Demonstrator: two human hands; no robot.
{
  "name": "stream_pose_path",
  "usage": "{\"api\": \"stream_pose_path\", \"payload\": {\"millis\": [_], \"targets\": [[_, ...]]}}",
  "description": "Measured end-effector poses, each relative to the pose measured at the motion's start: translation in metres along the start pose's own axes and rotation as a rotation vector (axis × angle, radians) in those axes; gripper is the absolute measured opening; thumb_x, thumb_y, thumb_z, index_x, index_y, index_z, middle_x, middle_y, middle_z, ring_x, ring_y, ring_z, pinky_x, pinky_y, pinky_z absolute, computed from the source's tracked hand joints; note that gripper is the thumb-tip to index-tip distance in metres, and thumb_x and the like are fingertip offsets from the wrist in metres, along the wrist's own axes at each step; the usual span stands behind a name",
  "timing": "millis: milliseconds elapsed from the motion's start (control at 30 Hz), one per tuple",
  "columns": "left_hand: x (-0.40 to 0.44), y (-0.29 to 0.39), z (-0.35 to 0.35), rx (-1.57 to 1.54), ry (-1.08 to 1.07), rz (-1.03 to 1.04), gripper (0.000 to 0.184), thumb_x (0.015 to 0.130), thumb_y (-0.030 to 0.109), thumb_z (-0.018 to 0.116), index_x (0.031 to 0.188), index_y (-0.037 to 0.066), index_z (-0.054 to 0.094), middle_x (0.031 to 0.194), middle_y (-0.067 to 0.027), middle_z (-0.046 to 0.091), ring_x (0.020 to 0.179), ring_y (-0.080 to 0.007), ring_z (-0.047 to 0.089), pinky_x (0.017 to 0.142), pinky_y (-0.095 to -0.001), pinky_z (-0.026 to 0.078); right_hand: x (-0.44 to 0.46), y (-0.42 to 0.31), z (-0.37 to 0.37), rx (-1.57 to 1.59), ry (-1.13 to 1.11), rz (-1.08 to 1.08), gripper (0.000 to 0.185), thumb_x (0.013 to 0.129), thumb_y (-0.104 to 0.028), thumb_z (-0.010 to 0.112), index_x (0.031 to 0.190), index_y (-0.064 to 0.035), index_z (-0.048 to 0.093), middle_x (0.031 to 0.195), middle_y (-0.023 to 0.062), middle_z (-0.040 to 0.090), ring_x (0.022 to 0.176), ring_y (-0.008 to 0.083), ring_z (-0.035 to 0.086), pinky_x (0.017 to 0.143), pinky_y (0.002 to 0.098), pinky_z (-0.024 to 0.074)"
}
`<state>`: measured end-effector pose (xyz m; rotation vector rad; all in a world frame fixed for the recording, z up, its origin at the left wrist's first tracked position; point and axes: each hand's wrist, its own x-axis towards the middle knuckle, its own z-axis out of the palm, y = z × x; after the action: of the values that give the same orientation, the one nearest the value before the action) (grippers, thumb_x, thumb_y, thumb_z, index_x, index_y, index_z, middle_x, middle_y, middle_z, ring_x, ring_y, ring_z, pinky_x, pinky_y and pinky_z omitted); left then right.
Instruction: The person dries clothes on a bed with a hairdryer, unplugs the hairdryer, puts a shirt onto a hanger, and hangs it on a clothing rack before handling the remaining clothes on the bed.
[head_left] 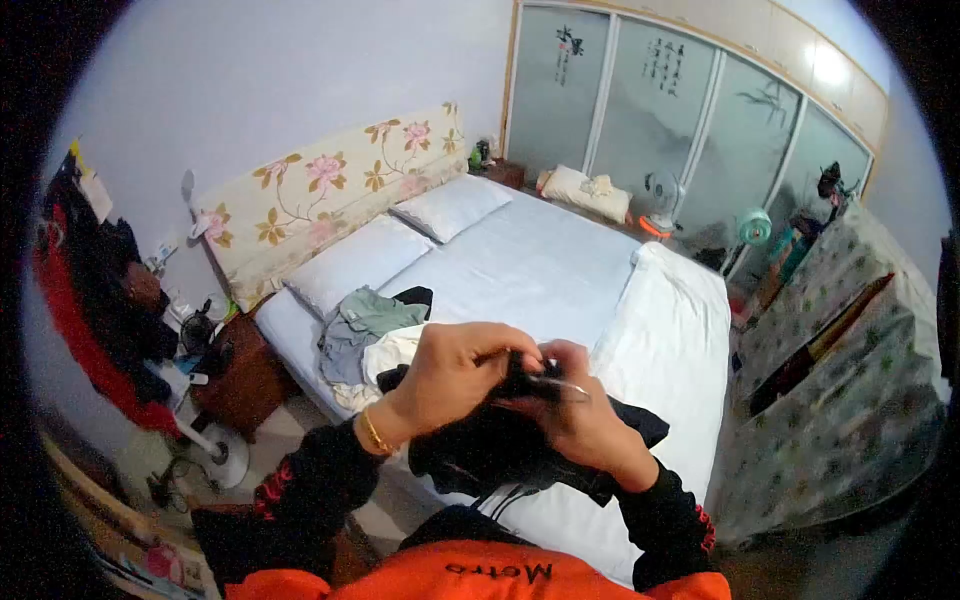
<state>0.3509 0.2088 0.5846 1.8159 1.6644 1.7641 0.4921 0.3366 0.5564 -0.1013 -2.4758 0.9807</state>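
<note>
My left hand [455, 375], with a gold bracelet at its wrist, is closed, thumb and fingers pinching a black bunch of cloth. Close beside it, my right hand [585, 415] is closed on the same bunch. A thin shiny strip shows at its fingers; I cannot make out what it is. Under both hands spreads a black garment [490, 450] with thin dark cords hanging at its near side. The held bunch seems part of this garment, though the join is hidden. Left of it, grey-green and cream clothes [365, 325] lie heaped on the bed.
The bed [540, 255] has two pillows [355, 262] and a folded white quilt [670, 340] along its right side. A brown nightstand [240, 375] and a fan base [225, 455] stand left. A cloth-covered rack [840, 380] stands right, near a green fan [752, 227].
</note>
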Motion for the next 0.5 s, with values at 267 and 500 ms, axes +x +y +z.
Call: {"api": "stream_pose_path", "payload": {"millis": [267,500], "targets": [[-0.011,0.005,0.011,0.099,-0.084,-0.062,0.021,0.081,-0.003,0.063,0.101,0.002,0.067,0.084,-0.0082,0.069,0.078,-0.0080,0.064,0.066,-0.0235,0.051,-0.003,0.006,0.008,0.165,-0.127,-0.035,0.049,0.085,-0.009,0.064,0.119,-0.0003,0.031,0.102,0.0247,0.057,0.095,0.0390,0.061,0.077,0.0414,0.0477],[-0.031,-0.012,0.001,-0.053,0.059,-0.076,0.024,0.080,-0.004,0.063,0.103,0.002,0.067,0.088,-0.0105,0.069,0.076,-0.0154,0.067,0.070,-0.0266,0.053,0.005,0.010,0.006,0.439,-0.128,0.097,0.049,0.085,-0.002,0.060,0.124,-0.0033,0.029,0.101,0.0126,0.052,0.094,0.0202,0.056,0.081,0.0317,0.0462]]}}
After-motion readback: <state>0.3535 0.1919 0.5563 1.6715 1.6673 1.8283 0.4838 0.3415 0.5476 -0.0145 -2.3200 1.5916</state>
